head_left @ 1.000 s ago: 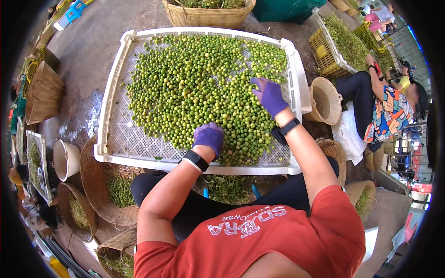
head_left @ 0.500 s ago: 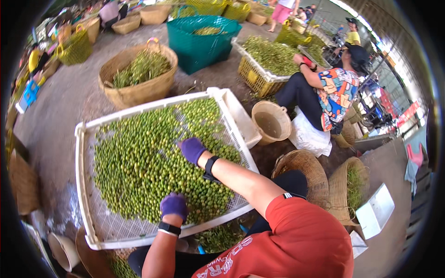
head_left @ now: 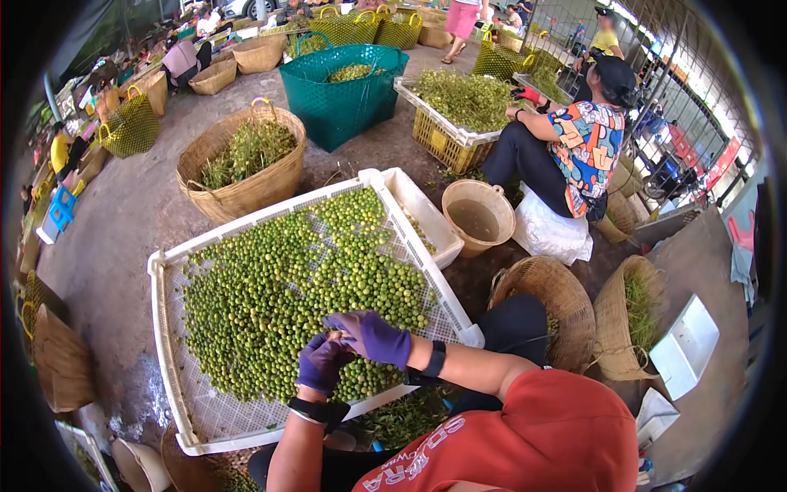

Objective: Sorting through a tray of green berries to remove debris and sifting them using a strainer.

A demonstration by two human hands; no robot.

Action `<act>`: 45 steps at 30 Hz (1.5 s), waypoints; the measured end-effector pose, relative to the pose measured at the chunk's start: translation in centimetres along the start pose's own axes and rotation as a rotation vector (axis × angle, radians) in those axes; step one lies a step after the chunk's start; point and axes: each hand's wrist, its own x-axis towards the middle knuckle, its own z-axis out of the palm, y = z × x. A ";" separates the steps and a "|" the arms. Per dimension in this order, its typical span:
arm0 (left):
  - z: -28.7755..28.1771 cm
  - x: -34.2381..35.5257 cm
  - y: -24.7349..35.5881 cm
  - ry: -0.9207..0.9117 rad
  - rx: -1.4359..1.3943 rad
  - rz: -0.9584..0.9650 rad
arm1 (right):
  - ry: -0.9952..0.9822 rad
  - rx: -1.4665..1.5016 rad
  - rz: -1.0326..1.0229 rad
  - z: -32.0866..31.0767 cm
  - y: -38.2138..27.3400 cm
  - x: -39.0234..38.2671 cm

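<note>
Purple gloves (head_left: pixel 388 341) cover the person's two hands, which meet above the near right part of a white perforated plastic tray (head_left: pixel 215 410). The left hand (head_left: pixel 323 362) is curled, its fingers (head_left: pixel 311 351) bent inward; the right hand (head_left: pixel 375 336) reaches across from the right, its fingers (head_left: pixel 343 321) half bent and drawn close to the left ones. Something small and pale shows where the two sets meet, but one cannot tell whether it is a bare fingertip or a held piece, so neither grip can be made out.

Small round green fruits (head_left: pixel 266 316), a few of them yellowish, lie below the fingers and spread away to their left and beyond. Bare mesh shows to the left of the fingers.

To their right and farther off, a white plastic bin (head_left: pixel 411 195) stands just beside the tray, then a beige bucket (head_left: pixel 457 234) with murky liquid. Well beyond the fingers are a wicker basket (head_left: pixel 246 197) of leafy stems and a green plastic basket (head_left: pixel 336 111).
</note>
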 end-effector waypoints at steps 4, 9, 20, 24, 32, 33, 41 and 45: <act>-2.9 1.4 -5.2 -0.132 0.595 0.313 | 0.030 -0.118 -0.063 0.9 -0.7 -1.6; -1.3 0.5 -3.9 -0.036 1.236 0.611 | 0.129 -0.143 -0.050 1.0 -1.0 -1.8; -0.2 -0.6 -1.2 -0.136 0.178 0.265 | 0.078 -0.191 -0.149 0.1 -1.1 -2.0; 0.3 -0.2 -2.0 -0.117 -0.181 0.094 | 0.097 -0.271 -0.147 0.6 0.3 -2.6; 1.5 -0.7 -1.2 -0.054 -0.515 -0.073 | 0.085 -0.344 -0.249 -0.9 -0.5 -3.8; 1.7 -0.8 -1.1 -0.071 -0.503 -0.091 | 0.047 -0.373 -0.252 -0.7 -0.2 -4.0; 2.1 -0.6 -2.4 -0.136 -0.232 -0.072 | 0.056 -0.451 -0.235 -1.4 -0.9 -4.7; 2.3 -0.9 -1.3 0.023 0.039 -0.018 | 0.019 -0.213 -0.096 -2.1 -2.3 -4.6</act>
